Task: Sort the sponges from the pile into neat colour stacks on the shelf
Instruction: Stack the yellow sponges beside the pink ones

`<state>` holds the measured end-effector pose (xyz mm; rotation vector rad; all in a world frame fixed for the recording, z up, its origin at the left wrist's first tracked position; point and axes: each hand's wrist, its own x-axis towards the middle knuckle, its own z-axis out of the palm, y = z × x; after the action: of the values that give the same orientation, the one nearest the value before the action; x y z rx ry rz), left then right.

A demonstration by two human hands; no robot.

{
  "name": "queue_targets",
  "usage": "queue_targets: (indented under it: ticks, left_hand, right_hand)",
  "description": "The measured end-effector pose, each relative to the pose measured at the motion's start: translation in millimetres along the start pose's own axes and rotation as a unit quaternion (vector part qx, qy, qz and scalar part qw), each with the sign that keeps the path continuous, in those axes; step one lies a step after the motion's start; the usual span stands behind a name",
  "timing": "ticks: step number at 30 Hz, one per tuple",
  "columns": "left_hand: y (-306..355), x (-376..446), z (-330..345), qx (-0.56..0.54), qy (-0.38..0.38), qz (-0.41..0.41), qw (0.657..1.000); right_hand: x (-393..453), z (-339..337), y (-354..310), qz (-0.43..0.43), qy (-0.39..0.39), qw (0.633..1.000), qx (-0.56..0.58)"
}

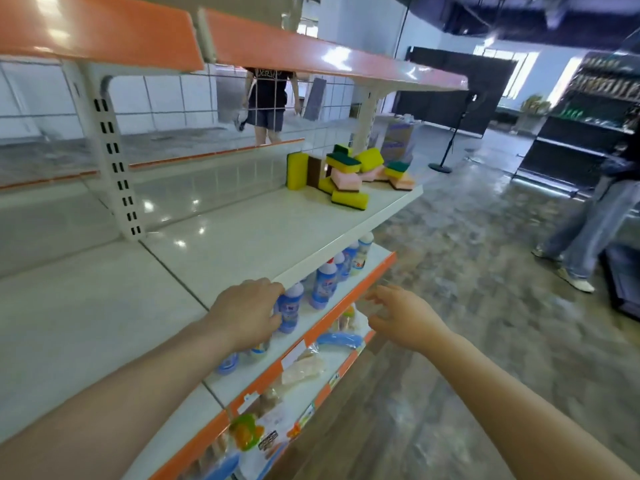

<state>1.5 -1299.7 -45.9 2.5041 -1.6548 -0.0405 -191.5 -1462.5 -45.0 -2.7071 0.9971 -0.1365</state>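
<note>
Both our left hand [247,311] and right hand [398,315] hang loose and empty; grabbing carelessly could topple the sponge pile [349,176] off the shelf [263,237] edge.

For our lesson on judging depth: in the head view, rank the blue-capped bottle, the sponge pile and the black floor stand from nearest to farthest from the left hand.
1. Blue-capped bottle, beside the left hand, lower shelf.
2. Sponge pile, far end of the white shelf.
3. Black floor stand, on the floor beyond.

Glossy white shelf [263,233]; foam sponges [349,174]
</note>
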Motion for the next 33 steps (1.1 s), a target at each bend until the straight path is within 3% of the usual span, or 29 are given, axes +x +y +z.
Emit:
queue_targets:
  ticks: [10, 33]
  left_hand:
    - [38.5, 54.1, 10.3, -0.015, -0.025, -0.015, 0.999]
    - [24.1, 264.3, -1.6, 0.045, -0.010, 0.022, 0.999]
  right_hand:
    - [34.6, -11.2, 64.8, -0.001, 0.004, 1.000, -0.015]
    - [198.2, -45.7, 132.3, 0.029, 0.004, 0.999, -0.023]
